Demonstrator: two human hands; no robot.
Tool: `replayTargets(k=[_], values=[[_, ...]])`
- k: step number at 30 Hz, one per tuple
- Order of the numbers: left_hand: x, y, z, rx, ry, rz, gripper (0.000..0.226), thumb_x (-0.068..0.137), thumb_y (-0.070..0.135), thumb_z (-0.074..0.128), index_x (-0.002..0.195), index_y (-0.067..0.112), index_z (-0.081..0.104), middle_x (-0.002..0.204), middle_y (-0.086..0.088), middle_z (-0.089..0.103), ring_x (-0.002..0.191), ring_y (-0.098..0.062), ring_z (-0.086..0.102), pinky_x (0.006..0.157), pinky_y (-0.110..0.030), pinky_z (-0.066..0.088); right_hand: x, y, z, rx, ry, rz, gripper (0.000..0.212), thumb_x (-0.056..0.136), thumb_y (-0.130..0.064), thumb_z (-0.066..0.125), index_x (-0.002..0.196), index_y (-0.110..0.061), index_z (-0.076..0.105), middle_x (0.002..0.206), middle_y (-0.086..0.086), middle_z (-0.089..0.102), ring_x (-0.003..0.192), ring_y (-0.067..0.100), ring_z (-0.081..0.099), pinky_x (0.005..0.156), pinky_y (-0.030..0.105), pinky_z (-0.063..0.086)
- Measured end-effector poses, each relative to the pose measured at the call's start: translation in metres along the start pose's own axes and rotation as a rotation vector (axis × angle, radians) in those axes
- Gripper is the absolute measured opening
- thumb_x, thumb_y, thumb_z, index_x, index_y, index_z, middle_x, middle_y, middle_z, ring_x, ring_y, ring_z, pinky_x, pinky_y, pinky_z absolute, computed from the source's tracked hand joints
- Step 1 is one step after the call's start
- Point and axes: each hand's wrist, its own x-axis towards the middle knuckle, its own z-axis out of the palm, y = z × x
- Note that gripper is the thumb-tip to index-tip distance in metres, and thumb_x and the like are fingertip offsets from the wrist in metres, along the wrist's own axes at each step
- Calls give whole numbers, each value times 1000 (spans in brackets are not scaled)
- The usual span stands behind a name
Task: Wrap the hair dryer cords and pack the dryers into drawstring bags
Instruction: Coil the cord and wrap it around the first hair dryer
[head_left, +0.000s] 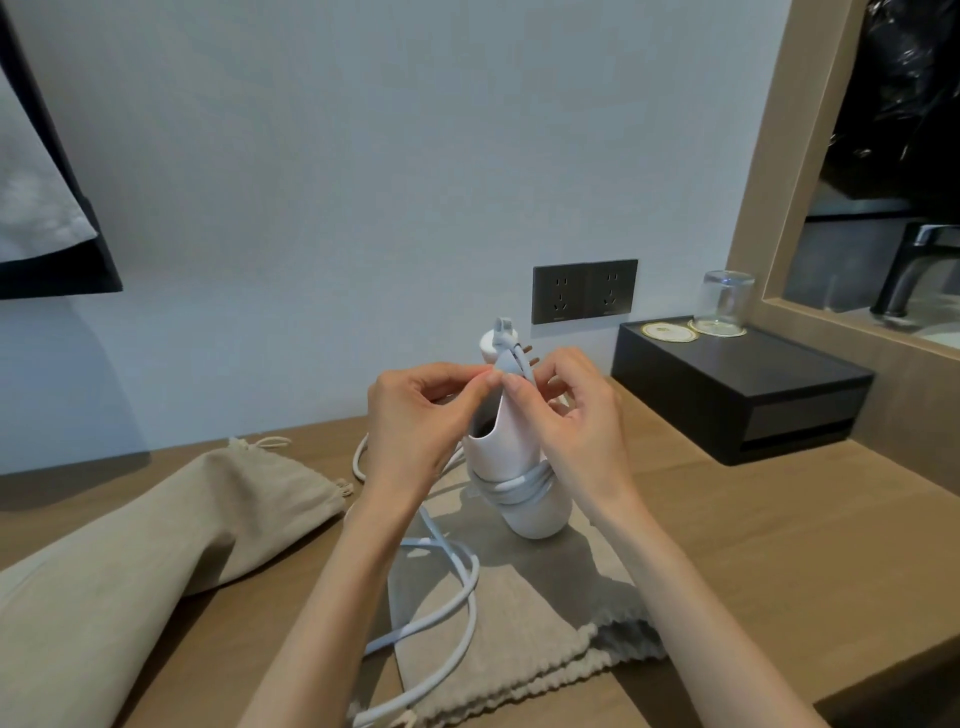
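Dryer (511, 449) stands upright so our left hand (415, 415) and right hand (576, 421) both pinch its cord (523, 366) at twelve o'clock; bag (234, 493) at eight.

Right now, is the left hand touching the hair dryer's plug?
Touching. The head view shows the left hand with thumb and forefinger closed on the lower end of the plug, with no gap visible.

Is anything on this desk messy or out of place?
Only one thing: a loose white cord sprawls in untidy loops across the flat bag, unwrapped. The upright dryer, its cord end pinched by the left hand and right hand, looks neatly wound.
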Motion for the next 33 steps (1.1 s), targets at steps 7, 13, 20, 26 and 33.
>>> replayTargets(k=[7,13,20,26,33], values=[[-8,4,4,122,62,137,14,77,21,80,91,19,78,84,15,72,78,3,69,68,-27,58,22,-19,-31,-353,-286,30,26,93,-38,60,79,-16,63,81,-6,60,77,10,58,69,27,52],[-9,3,3,238,54,246,14,81,23,77,94,18,78,74,9,74,63,6,60,58,-35,54,15,-27,-29,-564,-267,-173,20,98,-28,54,82,-16,50,85,-4,48,68,12,45,62,28,41],[-8,5,3,431,16,439,13,84,28,71,90,20,79,61,-4,70,50,-21,59,48,-37,46,18,-27,-41,-482,-359,-73,22,97,-31,54,82,-16,51,85,-3,52,74,12,54,67,32,49],[-6,9,3,704,29,623,17,84,26,65,77,16,76,48,-3,50,48,-20,35,43,-31,37,23,-28,-49,-541,-386,-16,21,95,-39,57,87,-20,61,82,-5,63,77,15,61,71,45,54],[-5,12,3,339,34,261,13,80,23,77,92,19,79,85,2,76,78,-6,71,72,-33,58,4,-29,-30,-585,-134,-166,15,91,-28,65,88,-14,70,80,-1,67,70,8,55,65,18,44]])
